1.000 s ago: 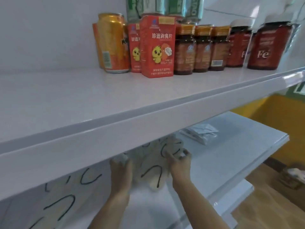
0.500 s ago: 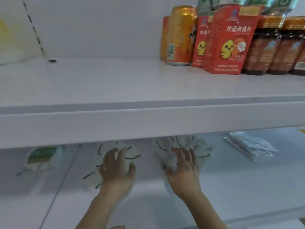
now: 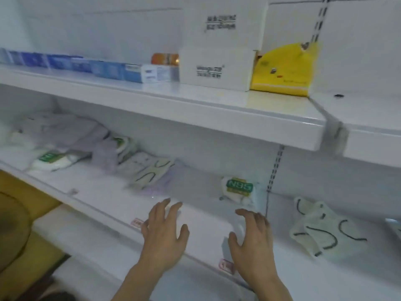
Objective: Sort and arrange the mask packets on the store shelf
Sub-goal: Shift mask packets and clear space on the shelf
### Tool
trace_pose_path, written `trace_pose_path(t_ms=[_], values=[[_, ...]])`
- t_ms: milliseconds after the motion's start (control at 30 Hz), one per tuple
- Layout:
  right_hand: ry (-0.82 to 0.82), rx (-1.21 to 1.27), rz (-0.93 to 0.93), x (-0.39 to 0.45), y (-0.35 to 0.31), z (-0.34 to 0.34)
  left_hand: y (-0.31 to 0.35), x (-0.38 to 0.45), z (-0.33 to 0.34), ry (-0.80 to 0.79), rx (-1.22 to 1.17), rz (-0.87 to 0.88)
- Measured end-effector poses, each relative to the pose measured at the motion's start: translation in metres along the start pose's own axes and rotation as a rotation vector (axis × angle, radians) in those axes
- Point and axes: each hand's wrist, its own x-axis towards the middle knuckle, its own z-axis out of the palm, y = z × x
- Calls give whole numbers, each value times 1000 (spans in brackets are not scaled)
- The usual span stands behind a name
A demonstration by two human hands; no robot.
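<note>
White metal shelving point(image 3: 217, 118) filled the view, an upper shelf running across above a lower shelf point(image 3: 112, 200) where the mask packets lay. On the upper shelf stood a tall white carton point(image 3: 219, 68), a yellow box point(image 3: 284, 72) just beside it on the right, and a row of blue boxes point(image 3: 71, 64) stretching away to the left. Below, a heap of pale packets point(image 3: 63, 133) sat at the far left, with green-labelled ones point(image 3: 52, 159) near it. Further right lay a mask packet with black ear loops point(image 3: 149, 170), then a green N95 packet point(image 3: 238, 189) beside the slotted upright, and beyond that upright a loose pile of black-looped masks point(image 3: 321, 231). Both hands reached over the lower shelf's front edge, palms down, grasping nothing. The left hand point(image 3: 165, 233) was spread with straight fingers over bare shelf. The right hand point(image 3: 251, 233) hovered, fingers relaxed, just in front of the N95 packet. Small pink price tags point(image 3: 226, 266) sat on the shelf edge beneath the hands.
</note>
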Motion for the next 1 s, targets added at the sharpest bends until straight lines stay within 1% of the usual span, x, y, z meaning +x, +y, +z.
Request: trace_pose_path(t_ms=[67,167,300,400,467,567,667,767,900,933,1000], values=[[-11,62,-29,3,-35,37,-49,-1,-27,30,19,-43],[-75,86,-56,11,-84,81,-111,-1,-64,50,12,-109],[-165,104,-79,38,-140,136,-168,23,-102,70,44,-132],[-206,175,-32,65,-170,170,-195,49,-113,71,45,-147],[-194,226,58,87,-182,187,-210,68,-115,67,-8,-143],[-186,222,223,124,-187,206,-222,102,-111,25,-170,-64],[-235,134,354,156,-187,221,-222,138,-103,-84,-337,-28],[-232,61,384,172,-191,234,-220,167,-96,-186,-538,-121],[-209,-43,349,185,-210,253,-214,210,-92,-269,-992,-386],[-213,-61,332,186,-215,257,-212,219,-91,-282,-1061,-433],[-198,-59,294,186,-225,266,-212,234,-90,-312,-1085,-457]])
